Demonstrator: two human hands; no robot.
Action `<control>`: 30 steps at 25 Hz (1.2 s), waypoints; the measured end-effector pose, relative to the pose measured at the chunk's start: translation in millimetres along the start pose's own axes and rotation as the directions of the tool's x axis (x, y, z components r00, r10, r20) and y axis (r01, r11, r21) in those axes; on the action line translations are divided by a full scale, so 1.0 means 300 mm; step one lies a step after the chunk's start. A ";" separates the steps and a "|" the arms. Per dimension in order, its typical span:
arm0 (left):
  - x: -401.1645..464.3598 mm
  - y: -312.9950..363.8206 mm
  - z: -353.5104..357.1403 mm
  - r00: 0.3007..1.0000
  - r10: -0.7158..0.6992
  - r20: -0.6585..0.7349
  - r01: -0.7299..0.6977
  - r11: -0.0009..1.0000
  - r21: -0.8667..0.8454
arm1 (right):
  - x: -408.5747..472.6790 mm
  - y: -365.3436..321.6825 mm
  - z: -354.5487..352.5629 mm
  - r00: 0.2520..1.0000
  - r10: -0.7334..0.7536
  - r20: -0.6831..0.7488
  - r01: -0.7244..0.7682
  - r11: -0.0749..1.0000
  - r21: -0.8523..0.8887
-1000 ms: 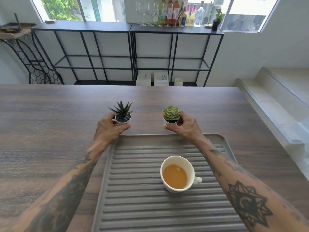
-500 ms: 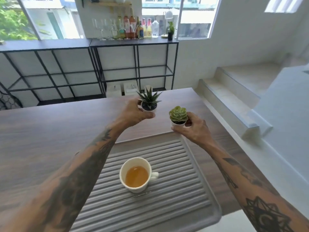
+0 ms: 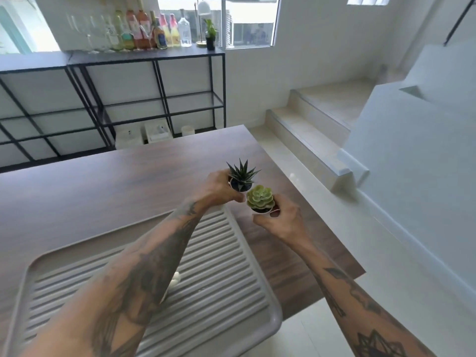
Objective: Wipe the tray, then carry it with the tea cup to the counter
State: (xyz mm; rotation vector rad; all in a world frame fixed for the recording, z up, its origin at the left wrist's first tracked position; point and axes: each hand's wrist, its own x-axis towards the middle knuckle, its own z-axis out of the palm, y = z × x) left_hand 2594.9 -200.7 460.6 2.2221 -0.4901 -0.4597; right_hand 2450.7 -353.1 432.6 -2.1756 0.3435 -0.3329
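Ribbed tray (image 3: 219,266) lies flat on wood worktop (image 3: 77,186), long axis toward the black shelving (image 3: 154,99); left hand (image 3: 219,188) grips spiky plant (image 3: 240,176), right hand (image 3: 280,220) rosette plant (image 3: 260,198).

You face a wood table (image 3: 108,181) on pale floor (image 3: 401,284). Beyond it black shelves (image 3: 144,99) carry bottles (image 3: 144,29) and glasses (image 3: 90,34) under bright windows (image 3: 247,21). White walls (image 3: 322,47); steps (image 3: 314,124) climb on your right.
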 end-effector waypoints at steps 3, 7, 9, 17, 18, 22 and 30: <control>0.015 -0.003 0.074 0.998 0.000 0.068 -0.002 1.000 0.020 | -0.034 0.054 -0.014 1.000 -0.006 -0.012 0.006 1.000 0.017; 0.021 -0.001 0.116 0.992 0.018 0.128 -0.015 1.000 -0.019 | -0.093 0.111 -0.012 0.998 -0.007 -0.066 0.010 0.999 0.045; 0.029 -0.003 0.114 0.988 0.033 0.154 -0.029 0.999 -0.025 | -0.104 0.127 -0.004 0.997 -0.008 -0.081 0.014 0.997 0.073; 0.026 -0.026 0.112 0.983 0.031 0.178 -0.018 0.997 -0.077 | -0.105 0.151 0.020 0.989 -0.073 -0.129 0.073 0.997 -0.003; 0.022 -0.021 0.108 0.983 0.021 0.180 -0.010 0.998 -0.064 | -0.101 0.153 0.024 0.989 -0.083 -0.124 0.082 0.997 -0.014; -0.005 -0.010 0.070 0.980 0.024 0.200 -0.031 0.999 0.031 | -0.099 0.166 0.020 0.990 -0.080 -0.115 0.074 0.996 -0.052; -0.236 -0.058 -0.236 0.996 0.089 -0.033 -0.084 0.989 0.119 | -0.138 0.120 0.010 0.995 -0.041 -0.089 0.040 0.999 -0.022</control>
